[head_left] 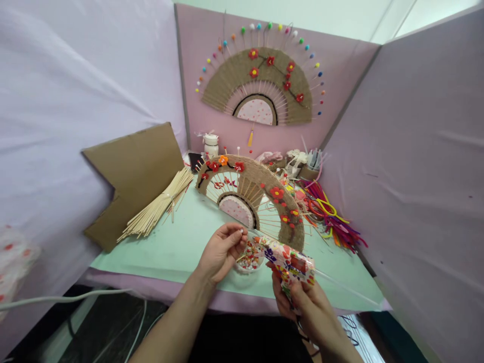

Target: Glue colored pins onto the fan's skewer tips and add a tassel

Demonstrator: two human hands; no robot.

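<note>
My right hand point(302, 297) is wrapped round the handle of a flower-patterned glue gun point(289, 259), its nozzle pointing left. A long clear glue stick point(346, 286) juts from its back. Between thumb and forefinger, my left hand point(224, 252) pinches a tiny white bead point(241, 231) close to the nozzle; nozzle and bead appear slightly apart. Below both hands stands a clear round tub point(247, 270) of red, white and gold beads. Just behind lies a twine-covered fan point(260, 174) with red flowers, thin stick ribs and a pale half-round centre.
A bundle of thin sticks point(159, 204) lies left, by bent cardboard point(141, 174). Bright pipe cleaners point(336, 222) are heaped right. At the back stand a white bottle point(210, 145) and a finished-looking fan point(260, 70) hung on the pink board. A white cable point(68, 298) crosses the lower left.
</note>
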